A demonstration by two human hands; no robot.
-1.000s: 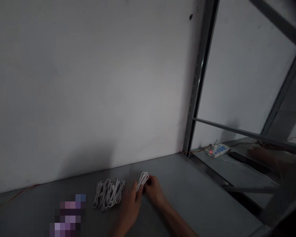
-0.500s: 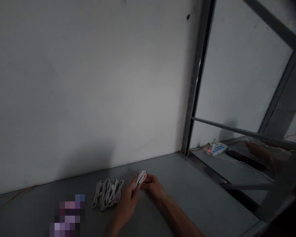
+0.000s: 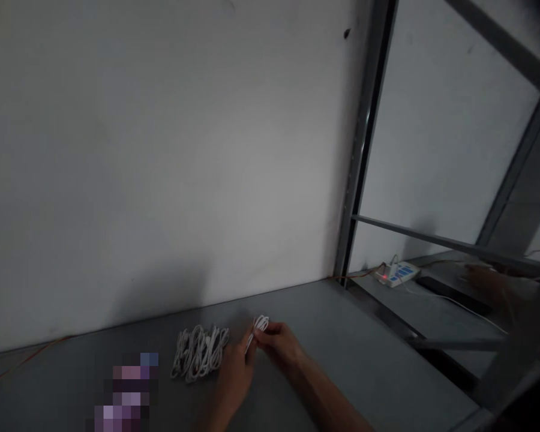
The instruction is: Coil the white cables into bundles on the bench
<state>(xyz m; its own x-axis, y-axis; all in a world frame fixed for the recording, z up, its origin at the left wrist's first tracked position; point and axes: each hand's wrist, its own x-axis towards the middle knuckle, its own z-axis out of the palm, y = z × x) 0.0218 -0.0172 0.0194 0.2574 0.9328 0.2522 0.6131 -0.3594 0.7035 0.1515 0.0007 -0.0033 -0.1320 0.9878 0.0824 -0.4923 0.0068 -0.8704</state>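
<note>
Between my two hands is a white cable (image 3: 261,323), coiled into a narrow bundle of loops. My left hand (image 3: 240,360) is closed around its lower part, while the fingers of my right hand (image 3: 276,341) pinch it from the right side. The upper loops stick out above my fingers; the lower end is mostly hidden by them. Just left of my left hand, several similar coiled white cables (image 3: 200,354) lie side by side on the grey tabletop (image 3: 342,348).
A pale wall (image 3: 184,150) rises behind the table. At right stands a metal frame post (image 3: 362,144). Beyond it are a power strip (image 3: 398,273) with a red light, a dark flat object (image 3: 452,294) and another person's blurred hand (image 3: 486,279). A pixelated patch covers something at lower left.
My right hand's fingers have closed further over the coiled cable, covering more of its middle. The view has shifted slightly, and the other person's hand at right has moved a little.
</note>
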